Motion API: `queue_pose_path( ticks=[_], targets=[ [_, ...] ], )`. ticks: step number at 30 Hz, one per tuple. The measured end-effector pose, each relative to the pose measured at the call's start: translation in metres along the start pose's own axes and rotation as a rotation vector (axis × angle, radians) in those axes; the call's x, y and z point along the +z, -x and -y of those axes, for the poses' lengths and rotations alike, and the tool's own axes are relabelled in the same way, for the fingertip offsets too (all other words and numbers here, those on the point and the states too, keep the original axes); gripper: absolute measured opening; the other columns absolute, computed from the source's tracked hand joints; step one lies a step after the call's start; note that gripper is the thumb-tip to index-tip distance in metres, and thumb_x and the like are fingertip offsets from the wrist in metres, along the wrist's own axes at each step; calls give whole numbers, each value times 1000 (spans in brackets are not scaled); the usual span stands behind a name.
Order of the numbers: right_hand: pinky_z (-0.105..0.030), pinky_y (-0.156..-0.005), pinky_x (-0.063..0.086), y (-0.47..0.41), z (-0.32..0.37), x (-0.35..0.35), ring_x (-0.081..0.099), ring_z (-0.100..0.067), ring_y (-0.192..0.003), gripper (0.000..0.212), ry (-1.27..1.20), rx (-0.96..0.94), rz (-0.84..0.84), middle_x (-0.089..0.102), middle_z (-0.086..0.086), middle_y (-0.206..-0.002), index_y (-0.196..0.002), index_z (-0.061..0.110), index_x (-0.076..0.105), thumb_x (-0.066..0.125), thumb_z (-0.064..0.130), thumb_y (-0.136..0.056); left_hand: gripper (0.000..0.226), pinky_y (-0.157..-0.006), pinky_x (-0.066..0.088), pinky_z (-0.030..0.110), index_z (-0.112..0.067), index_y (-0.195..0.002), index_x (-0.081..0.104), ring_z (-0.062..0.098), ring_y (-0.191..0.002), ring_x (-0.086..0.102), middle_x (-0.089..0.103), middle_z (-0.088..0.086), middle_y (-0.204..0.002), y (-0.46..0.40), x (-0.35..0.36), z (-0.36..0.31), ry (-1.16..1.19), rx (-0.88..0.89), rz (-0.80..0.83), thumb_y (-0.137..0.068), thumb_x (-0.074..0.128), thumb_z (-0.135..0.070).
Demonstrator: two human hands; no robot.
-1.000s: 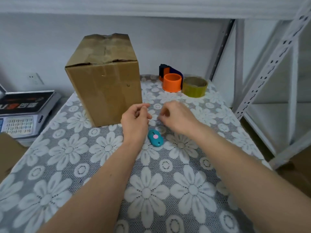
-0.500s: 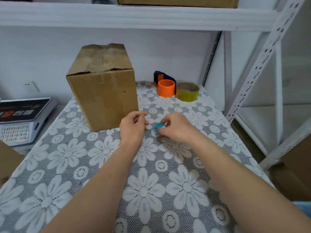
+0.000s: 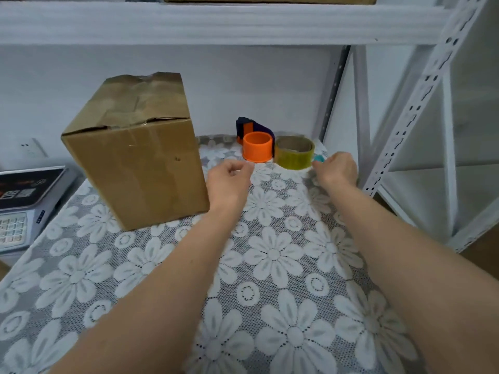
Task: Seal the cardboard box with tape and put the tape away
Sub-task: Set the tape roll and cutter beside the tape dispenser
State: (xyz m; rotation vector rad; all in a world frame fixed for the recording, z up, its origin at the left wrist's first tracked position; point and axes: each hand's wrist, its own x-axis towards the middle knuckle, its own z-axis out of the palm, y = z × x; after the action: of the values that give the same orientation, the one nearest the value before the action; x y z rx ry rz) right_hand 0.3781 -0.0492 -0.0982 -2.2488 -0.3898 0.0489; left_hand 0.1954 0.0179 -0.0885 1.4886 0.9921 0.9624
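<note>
Hands: right [image 3: 336, 168] carried teal cutter [image 3: 319, 158] beside tape roll [image 3: 294, 152] | left [image 3: 229, 180] curled, empty

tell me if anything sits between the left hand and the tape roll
The orange cup sits just ahead of the left hand, beside the tape roll on its left. It only partly crowds the path; a reach slightly rightward over the tablecloth looks clear.

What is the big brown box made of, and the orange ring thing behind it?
The box looks like matte brown cardboard: creased top flaps, frayed edges. The orange ring looks like smooth plastic, judging by its even bright colour and clean rim, though I can't be sure from here.
</note>
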Motion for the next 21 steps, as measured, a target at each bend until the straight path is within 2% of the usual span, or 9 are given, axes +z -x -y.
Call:
queue_pose_path(
  ticks=[2,4,7,11,13,17,21],
  targets=[
    [-33,-69,43,-10,1,7,63,-32,-97,24,9,2,-27,67,-15,-107,-100,5,62,65,25,-88,21,-54,42,15,-14,-72,60,8,-51,46,50,-5,-56,-3,6,7,-19,9,-31,-87,64,-27],
    [-34,-70,43,-18,2,14,62,-33,-101,29,37,-4,-38,64,-17,-114,-108,3,60,64,24,-88,31,-51,40,16,-15,-61,49,7,-48,41,45,-5,-52,-3,9,17,-47,20,-49,-88,62,-25],
    [-34,-74,42,-29,4,23,59,-35,-106,33,91,-40,-58,57,-19,-121,-116,0,55,61,18,-89,36,-49,40,18,-14,-57,44,11,-49,38,42,-2,-50,-2,9,28,-72,61,-69,-88,58,-21],
    [-37,-78,43,-38,3,27,58,-37,-107,29,173,-95,-86,56,-21,-121,-116,-1,55,57,15,-92,34,-61,50,40,-15,-56,44,19,-54,43,47,5,-54,0,9,30,-109,108,-55,-86,58,-22],
    [-35,-74,40,-40,-2,28,59,-37,-105,24,242,-123,-81,59,-20,-117,-113,0,57,56,12,-93,35,-62,50,42,-15,-55,43,19,-55,43,46,4,-54,1,8,29,-115,115,-56,-86,58,-21],
    [-38,-78,43,-33,-5,27,57,-38,-106,27,266,-169,-49,54,-22,-121,-116,-1,58,53,4,-91,34,-56,45,35,-14,-56,43,18,-54,40,43,3,-53,0,8,29,-106,117,-48,-86,57,-20],
    [-35,-76,40,-12,-4,16,55,-35,-102,27,87,-175,-100,45,-18,-126,-115,2,56,53,-2,-88,39,-50,37,23,-15,-54,37,11,-49,33,36,-2,-49,-2,7,28,-53,108,-43,-88,56,-18]
  ],
)
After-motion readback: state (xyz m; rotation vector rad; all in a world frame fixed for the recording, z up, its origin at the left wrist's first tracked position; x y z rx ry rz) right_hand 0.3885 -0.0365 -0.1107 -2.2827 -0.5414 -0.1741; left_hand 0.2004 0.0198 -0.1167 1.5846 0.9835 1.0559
